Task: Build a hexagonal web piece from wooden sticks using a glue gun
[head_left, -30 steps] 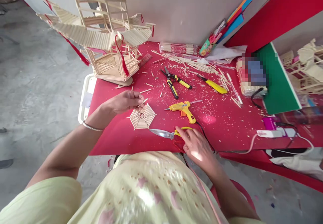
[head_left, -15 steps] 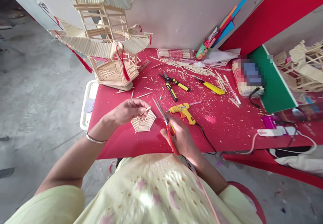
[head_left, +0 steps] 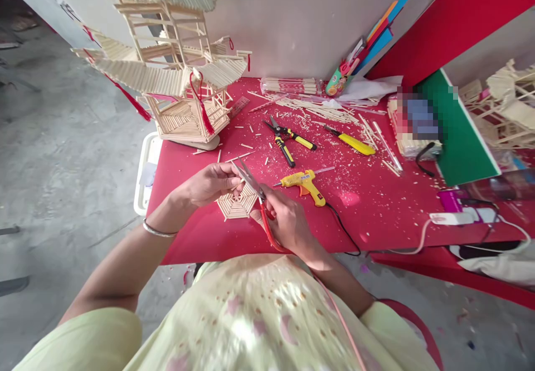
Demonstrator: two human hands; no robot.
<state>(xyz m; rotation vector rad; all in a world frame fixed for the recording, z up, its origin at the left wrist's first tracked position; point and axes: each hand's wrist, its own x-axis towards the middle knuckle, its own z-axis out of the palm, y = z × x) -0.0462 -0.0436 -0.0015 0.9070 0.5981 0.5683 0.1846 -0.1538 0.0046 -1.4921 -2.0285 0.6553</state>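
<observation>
My left hand point(head_left: 213, 185) is closed in a pinch on a short wooden stick point(head_left: 239, 185), mostly hidden by the fingers and the blades. Red-handled scissors point(head_left: 251, 180) are in my right hand point(head_left: 286, 218), their blades pointing up and left, right at the stick. Whether the blades touch the stick I cannot tell. Just below both hands, a flat web-shaped panel of wooden sticks point(head_left: 237, 206) lies on the red table point(head_left: 188, 243). To the right of my right hand rests a yellow glue gun point(head_left: 304, 185).
A stick-built pagoda model point(head_left: 175, 76) with red tassels stands at the back left. Yellow-handled pliers point(head_left: 288, 140), a yellow utility knife point(head_left: 353, 143) and scattered sticks point(head_left: 321, 109) lie behind my hands. A pencil cup point(head_left: 336, 83) and a power strip point(head_left: 453, 218) are farther right.
My right hand has moved left with the scissors, bringing the blades from apart to the stick at my left fingertips. My left hand has stayed nearly in place.
</observation>
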